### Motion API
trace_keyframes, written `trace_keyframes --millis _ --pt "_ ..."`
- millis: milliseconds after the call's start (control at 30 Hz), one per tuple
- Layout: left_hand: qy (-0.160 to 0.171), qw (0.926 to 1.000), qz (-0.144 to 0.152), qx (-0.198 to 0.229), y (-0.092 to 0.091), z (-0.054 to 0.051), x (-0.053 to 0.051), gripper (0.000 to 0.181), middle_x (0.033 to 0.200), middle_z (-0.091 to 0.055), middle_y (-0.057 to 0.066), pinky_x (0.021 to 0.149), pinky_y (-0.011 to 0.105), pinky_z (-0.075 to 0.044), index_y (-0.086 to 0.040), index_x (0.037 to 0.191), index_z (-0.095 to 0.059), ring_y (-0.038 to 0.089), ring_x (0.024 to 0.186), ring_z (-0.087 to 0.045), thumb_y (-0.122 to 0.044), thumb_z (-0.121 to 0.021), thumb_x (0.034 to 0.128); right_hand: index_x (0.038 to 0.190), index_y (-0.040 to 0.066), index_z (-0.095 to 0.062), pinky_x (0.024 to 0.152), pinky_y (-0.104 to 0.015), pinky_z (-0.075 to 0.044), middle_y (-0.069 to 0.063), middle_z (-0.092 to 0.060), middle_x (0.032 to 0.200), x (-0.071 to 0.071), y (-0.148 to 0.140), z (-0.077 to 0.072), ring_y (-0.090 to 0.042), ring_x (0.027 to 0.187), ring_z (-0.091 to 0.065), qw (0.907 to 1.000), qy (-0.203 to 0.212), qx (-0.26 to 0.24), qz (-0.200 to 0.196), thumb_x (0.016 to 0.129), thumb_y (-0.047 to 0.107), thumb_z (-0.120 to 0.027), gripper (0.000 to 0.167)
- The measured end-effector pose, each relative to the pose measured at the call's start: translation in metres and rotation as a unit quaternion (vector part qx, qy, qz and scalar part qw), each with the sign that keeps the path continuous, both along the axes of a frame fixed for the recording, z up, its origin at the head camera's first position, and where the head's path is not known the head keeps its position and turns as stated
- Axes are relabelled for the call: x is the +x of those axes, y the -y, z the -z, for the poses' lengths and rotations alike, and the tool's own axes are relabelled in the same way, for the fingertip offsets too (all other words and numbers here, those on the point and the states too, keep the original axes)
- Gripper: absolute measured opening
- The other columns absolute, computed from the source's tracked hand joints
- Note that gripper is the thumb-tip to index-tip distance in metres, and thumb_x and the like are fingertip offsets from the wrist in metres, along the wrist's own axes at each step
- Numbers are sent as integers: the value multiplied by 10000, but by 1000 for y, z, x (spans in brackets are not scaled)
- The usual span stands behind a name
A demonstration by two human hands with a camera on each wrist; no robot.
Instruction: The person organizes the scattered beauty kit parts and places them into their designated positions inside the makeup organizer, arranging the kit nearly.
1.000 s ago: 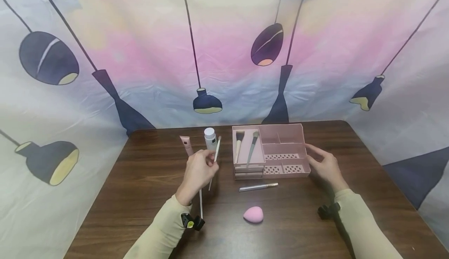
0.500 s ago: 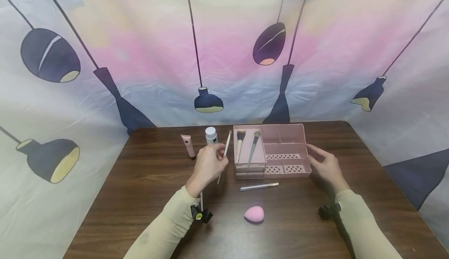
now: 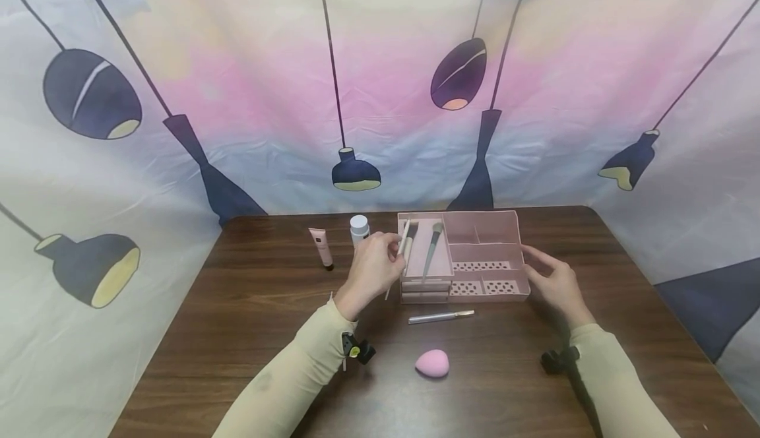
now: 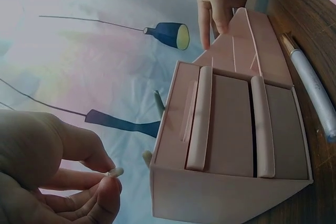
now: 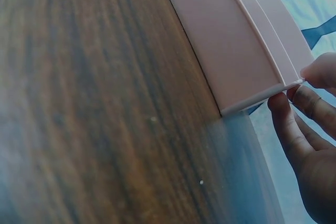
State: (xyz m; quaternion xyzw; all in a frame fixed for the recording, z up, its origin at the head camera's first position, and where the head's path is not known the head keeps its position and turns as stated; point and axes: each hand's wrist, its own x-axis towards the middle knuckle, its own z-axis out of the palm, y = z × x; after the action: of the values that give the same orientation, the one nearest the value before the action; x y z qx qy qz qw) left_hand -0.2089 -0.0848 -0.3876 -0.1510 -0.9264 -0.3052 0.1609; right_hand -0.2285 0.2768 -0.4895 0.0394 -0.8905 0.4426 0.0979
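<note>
My left hand pinches a thin pale makeup brush between thumb and fingertips. It is above the left edge of a pink makeup organizer. In the left wrist view the brush's end pokes from the fingertips, apart from the organizer's side. On the organizer's left top lie a green-handled brush and a dark-tipped brush, the latter partly covered by the held one. My right hand touches the organizer's right wall with thumb and fingertips; in the right wrist view its fingers meet the wall's outer side.
In front of the organizer lies a silver-handled brush, with a pink makeup sponge nearer. A white-capped bottle and a pink tube stand at the back left. A thin white stick is mostly hidden under my left arm.
My left hand has moved right with the brush, from near the white bottle to over the organizer's left edge. My right hand has stayed at the organizer's right wall.
</note>
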Motion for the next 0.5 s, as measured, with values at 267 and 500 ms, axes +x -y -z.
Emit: trace_keyframes --millis 267,500 --pt "-174 9998 -15 -57 -5 1 -6 283 818 -677 83 632 263 -510 20 1029 -722 160 703 -617 -6 -690 749 1372 111 -565 719 -35 -422 -234 -576 1334 -1 1 0 -380 1115 -621 10000 -31 28 25 940 144 -633 439" --pt "11 9998 -144 -131 -11 0 -15 302 841 -688 75 695 332 -514 -8 1040 -726 197 770 -630 -44 -668 746 1378 122 -561 717 -48 -420 -230 -554 1363 -1 0 0 -392 1117 -619 10000 -9 84 52 947 172 -630 440"
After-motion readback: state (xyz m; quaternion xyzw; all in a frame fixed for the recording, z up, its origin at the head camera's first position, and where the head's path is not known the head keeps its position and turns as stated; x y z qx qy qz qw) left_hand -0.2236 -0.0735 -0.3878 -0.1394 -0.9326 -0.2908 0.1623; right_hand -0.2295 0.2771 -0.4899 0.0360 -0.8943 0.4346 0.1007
